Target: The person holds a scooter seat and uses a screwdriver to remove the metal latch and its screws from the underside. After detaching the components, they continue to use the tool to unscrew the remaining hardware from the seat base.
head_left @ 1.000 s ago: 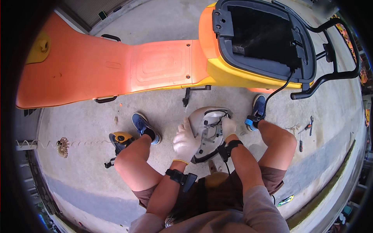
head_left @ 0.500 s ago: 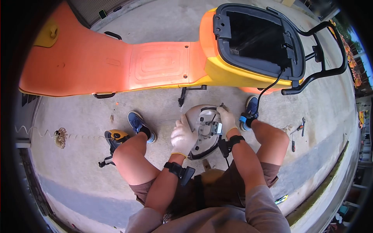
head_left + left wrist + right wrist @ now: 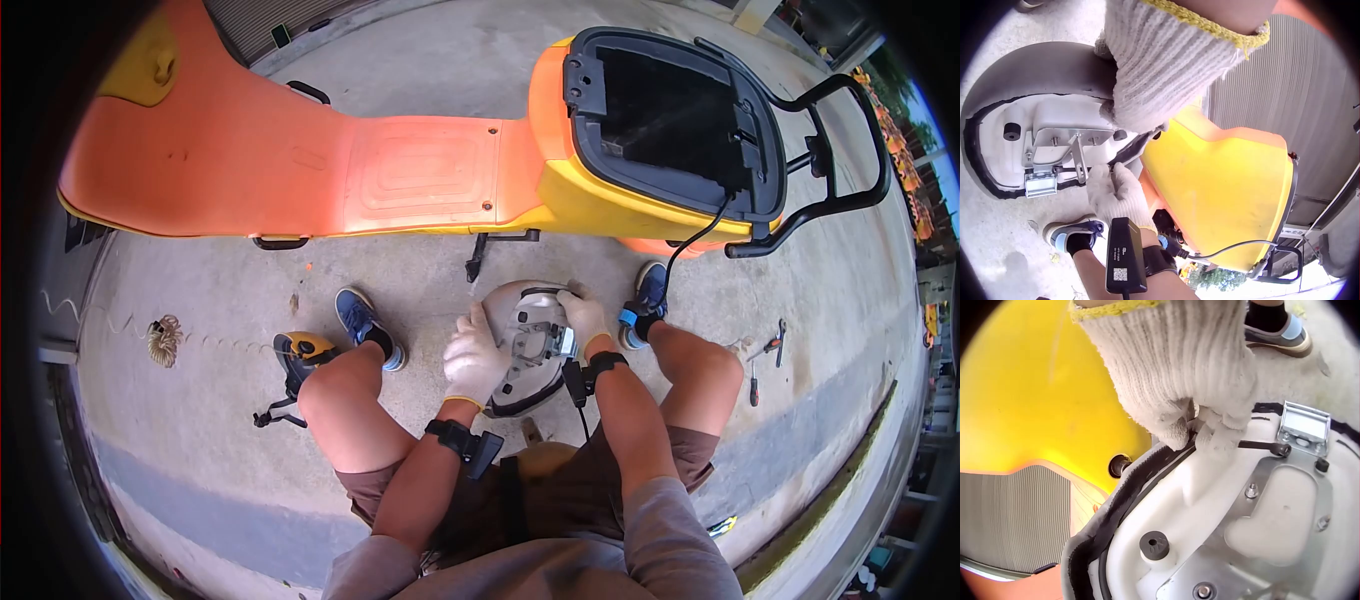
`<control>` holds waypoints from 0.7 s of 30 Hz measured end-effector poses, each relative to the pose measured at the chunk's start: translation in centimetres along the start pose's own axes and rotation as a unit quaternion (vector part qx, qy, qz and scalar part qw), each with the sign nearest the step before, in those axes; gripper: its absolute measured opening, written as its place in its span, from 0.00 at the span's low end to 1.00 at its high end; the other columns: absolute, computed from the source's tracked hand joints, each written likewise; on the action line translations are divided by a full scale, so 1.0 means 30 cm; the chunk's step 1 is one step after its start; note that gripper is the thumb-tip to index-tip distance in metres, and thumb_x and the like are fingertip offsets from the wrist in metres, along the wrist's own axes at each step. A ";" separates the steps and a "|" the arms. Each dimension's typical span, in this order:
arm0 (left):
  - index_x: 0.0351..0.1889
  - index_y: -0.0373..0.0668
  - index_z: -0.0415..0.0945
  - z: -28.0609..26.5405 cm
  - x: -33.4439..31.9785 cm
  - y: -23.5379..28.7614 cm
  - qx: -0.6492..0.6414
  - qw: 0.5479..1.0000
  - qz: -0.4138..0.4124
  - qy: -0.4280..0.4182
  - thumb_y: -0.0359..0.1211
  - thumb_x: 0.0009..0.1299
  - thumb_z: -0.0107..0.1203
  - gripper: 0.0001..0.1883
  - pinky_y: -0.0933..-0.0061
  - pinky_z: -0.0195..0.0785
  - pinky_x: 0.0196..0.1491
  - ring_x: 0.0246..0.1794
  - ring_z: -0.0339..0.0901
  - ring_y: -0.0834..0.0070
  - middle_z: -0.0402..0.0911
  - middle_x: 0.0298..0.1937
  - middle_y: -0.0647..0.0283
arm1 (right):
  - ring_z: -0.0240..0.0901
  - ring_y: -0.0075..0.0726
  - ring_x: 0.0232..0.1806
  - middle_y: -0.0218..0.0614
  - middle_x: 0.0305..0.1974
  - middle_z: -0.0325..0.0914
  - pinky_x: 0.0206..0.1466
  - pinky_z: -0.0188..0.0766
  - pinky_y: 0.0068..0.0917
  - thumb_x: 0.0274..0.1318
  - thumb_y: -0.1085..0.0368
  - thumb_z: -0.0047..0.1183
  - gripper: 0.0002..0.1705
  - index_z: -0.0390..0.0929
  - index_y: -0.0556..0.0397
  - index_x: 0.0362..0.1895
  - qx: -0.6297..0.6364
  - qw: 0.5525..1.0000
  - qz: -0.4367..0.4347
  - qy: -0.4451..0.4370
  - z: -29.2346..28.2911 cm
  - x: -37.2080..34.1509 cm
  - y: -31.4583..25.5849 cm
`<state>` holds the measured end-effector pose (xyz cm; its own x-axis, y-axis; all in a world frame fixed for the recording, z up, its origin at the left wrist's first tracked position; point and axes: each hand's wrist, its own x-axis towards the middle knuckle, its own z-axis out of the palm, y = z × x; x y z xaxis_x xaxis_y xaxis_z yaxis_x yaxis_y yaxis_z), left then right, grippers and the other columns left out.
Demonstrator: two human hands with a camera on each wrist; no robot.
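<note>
A scooter seat is tipped between the person's legs, its white underside facing up. A metal bracket with a hinge is bolted there. The gloved left hand grips the seat's left edge, fingers over the grey cover and thumb at the rim. At the opposite edge, near the hinge, the gloved right hand pinches a thin dark wrench. Its ring-shaped end lies at the bracket beside the hinge; the glove hides the rest.
An orange and yellow scooter body lies across the front, its seat opening uncovered. A yellow and black tool with a coiled hose lies left. Hand tools lie on the concrete at the right. A black kickstand sticks out nearby.
The right hand has moved up from the bracket area to the seat's far right rim, baring the shiny hinge. The left hand stays on the left edge; the head view has shifted slightly.
</note>
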<state>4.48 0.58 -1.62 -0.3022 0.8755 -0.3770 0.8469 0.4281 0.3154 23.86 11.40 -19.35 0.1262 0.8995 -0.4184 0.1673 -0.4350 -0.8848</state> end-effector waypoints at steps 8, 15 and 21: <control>0.73 0.41 0.56 -0.014 0.005 0.028 -0.009 1.000 0.006 0.002 0.45 0.62 0.59 0.42 0.55 0.75 0.52 0.52 0.78 0.51 0.72 0.57 0.47 | 0.84 0.40 0.35 0.45 0.33 0.85 0.43 0.78 0.33 0.46 0.63 0.57 0.22 0.84 0.55 0.49 -0.263 0.964 0.048 -0.005 -0.132 -0.204 0.023; 0.73 0.41 0.56 -0.009 0.003 0.033 -0.008 1.000 0.005 0.009 0.44 0.62 0.59 0.42 0.55 0.75 0.53 0.53 0.78 0.51 0.72 0.58 0.47 | 0.84 0.44 0.31 0.54 0.39 0.83 0.35 0.81 0.37 0.45 0.73 0.54 0.28 0.76 0.63 0.56 -0.335 0.934 0.088 -0.088 -0.146 -0.215 0.284; 0.73 0.42 0.56 -0.005 -0.004 0.017 -0.012 1.000 -0.001 0.004 0.44 0.62 0.59 0.42 0.55 0.75 0.54 0.54 0.78 0.51 0.72 0.59 0.47 | 0.84 0.53 0.43 0.56 0.40 0.84 0.47 0.78 0.46 0.53 0.64 0.47 0.20 0.79 0.68 0.43 -0.183 0.929 0.310 -0.090 -0.081 -0.322 0.141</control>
<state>4.89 0.73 -1.29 -0.3076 0.8763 -0.3708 0.8353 0.4354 0.3359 25.72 0.77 -18.54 0.1488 0.4503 -0.8804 0.4422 -0.8266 -0.3481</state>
